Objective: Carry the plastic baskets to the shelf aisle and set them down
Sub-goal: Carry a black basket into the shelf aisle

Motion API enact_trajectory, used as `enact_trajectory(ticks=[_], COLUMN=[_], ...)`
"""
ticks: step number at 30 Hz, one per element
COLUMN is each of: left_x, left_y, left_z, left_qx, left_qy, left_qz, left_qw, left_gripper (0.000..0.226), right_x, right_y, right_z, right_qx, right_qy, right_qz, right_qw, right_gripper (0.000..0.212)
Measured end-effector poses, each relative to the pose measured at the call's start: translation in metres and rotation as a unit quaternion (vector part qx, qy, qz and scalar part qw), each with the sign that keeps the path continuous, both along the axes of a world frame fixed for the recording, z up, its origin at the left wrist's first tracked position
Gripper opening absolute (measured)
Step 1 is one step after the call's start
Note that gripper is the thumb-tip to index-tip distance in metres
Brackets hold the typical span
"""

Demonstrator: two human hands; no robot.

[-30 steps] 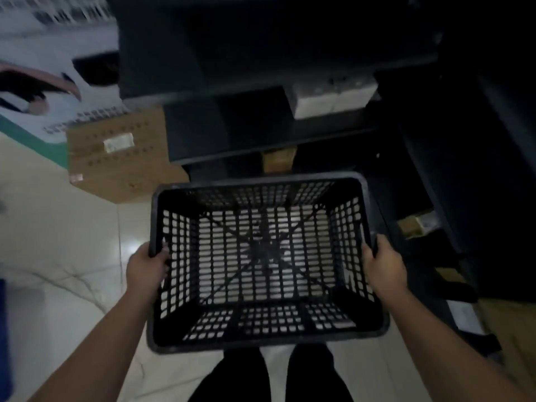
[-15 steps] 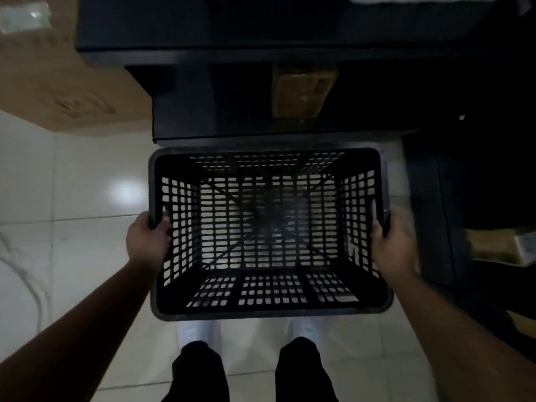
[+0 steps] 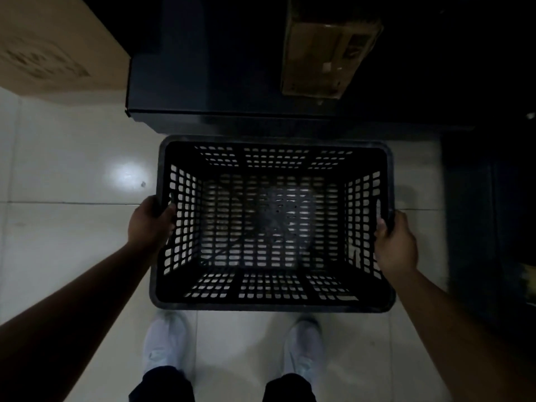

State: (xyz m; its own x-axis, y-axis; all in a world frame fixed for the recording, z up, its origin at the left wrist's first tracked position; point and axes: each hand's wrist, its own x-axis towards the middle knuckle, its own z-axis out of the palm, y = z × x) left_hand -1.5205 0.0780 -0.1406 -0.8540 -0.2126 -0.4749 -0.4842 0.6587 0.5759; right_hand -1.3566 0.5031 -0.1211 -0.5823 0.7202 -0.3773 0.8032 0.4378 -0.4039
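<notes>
A black plastic basket (image 3: 272, 304) with slotted walls and floor is seen straight from above, empty, over the pale tiled floor. My left hand (image 3: 149, 224) grips its left rim at the handle slot. My right hand (image 3: 396, 242) grips the right rim the same way. The basket's far edge lies just short of the dark shelf base (image 3: 232, 91). Whether the basket touches the floor I cannot tell.
A brown carton (image 3: 327, 50) sits on the dark shelf ahead. A large cardboard box (image 3: 55, 44) stands at the upper left on the floor. Another dark shelf unit (image 3: 490, 227) runs along the right. My white shoes (image 3: 166, 343) stand just behind the basket.
The view has tipped further down and the shelf is closer. The basket has dropped lower toward the floor in front of the shelf base, both hands still on its rims.
</notes>
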Motion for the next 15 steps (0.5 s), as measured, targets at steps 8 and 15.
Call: enact_trajectory(ticks=[8,15], left_x=[0.003,0.009], left_y=[0.009,0.055], left_z=[0.067,0.244], left_qx=[-0.132,0.059], left_qy=[-0.019,0.156], left_qz=[-0.050,-0.175], left_qw=[0.990,0.970], left_gripper=[0.086,0.068], right_x=[-0.015,-0.033], right_y=[-0.013,-0.049], right_z=[0.064,0.240], right_qx=[0.028,-0.031], right_qy=[0.032,0.157], right_qz=[0.085,0.121], right_qw=[0.996,0.980], right_gripper=[0.058,0.077])
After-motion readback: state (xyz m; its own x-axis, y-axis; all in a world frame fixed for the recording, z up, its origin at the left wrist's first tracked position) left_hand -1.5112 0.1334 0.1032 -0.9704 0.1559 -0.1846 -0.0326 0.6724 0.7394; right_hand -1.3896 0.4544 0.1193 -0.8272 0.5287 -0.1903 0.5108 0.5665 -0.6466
